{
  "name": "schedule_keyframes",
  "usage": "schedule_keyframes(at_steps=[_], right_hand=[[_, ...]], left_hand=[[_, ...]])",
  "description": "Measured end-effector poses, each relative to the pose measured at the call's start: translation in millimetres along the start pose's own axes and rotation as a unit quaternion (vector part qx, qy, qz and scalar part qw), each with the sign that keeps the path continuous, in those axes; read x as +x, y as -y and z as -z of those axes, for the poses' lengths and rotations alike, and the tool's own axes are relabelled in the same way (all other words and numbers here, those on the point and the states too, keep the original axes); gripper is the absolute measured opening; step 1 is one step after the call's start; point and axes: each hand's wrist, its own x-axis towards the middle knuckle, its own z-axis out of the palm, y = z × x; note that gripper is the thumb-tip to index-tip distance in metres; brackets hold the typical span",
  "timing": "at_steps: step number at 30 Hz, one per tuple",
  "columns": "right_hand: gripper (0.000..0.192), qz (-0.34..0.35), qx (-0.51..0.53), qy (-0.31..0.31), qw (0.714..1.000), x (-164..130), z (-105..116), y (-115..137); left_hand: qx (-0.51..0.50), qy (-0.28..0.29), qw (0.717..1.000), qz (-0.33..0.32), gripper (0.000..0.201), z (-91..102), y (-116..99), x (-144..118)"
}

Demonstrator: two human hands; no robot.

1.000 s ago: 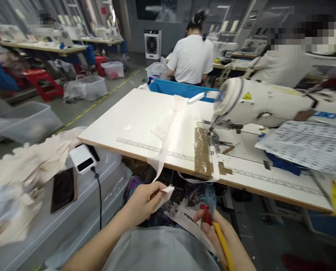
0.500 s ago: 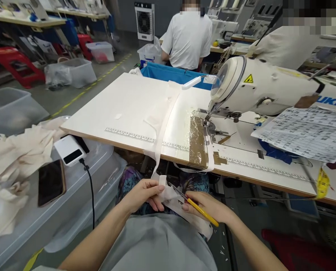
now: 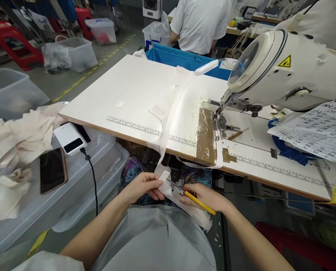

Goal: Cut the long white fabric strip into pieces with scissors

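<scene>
Two hands work low in the frame, just under the table's near edge. Left hand (image 3: 143, 187) pinches the folded end of a white fabric strip (image 3: 165, 177) between thumb and fingers; the grip is closed on the cloth. Right hand (image 3: 206, 197) is closed around yellow-handled thread snips (image 3: 194, 198), whose blades point left and meet the strip beside the left fingertips.

The strip runs up from the lap, over the table edge (image 3: 128, 137) at centre frame, and on across the white tabletop toward the sewing machine (image 3: 283, 71) at upper right. More white pieces lie in the lap beneath both hands.

Judgement on doing the cut well: hold the strip taut between the left pinch and the table edge so the blades bite cleanly; keep the left fingertips back from the blade tips, which look very close; snip square across, near the fold. Whether the blades are open or shut is too small to tell.

Left of frame: a phone (image 3: 53, 170) and a white power bank (image 3: 71, 138) rest on a clear bin lid, cream cloth (image 3: 18, 135) heaped beside them. Printed sheets (image 3: 314, 131) lie at right. Another person in a white shirt (image 3: 202, 22) sits at top centre, back turned.
</scene>
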Motion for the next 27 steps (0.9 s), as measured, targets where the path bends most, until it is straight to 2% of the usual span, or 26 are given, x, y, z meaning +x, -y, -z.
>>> schedule_keyframes(at_steps=[14, 19, 24, 27], right_hand=[[0.054, -0.066, -0.111, -0.088, 0.988, -3, -17, 6], [0.054, -0.064, -0.101, -0.110, 0.987, -4, -23, 1], [0.050, -0.068, -0.160, -0.113, 0.978, -3, -25, 4], [0.049, -0.059, -0.161, -0.117, 0.978, -1, -26, 8]], left_hand=[[0.011, -0.010, 1.000, -0.004, 0.044, 0.3, 4, 3], [0.012, -0.005, 1.000, -0.008, 0.041, 0.3, 5, 1], [0.004, -0.003, 1.000, 0.000, 0.043, -0.6, 11, 1], [0.005, 0.005, 1.000, 0.002, 0.043, -1.1, 11, 1]])
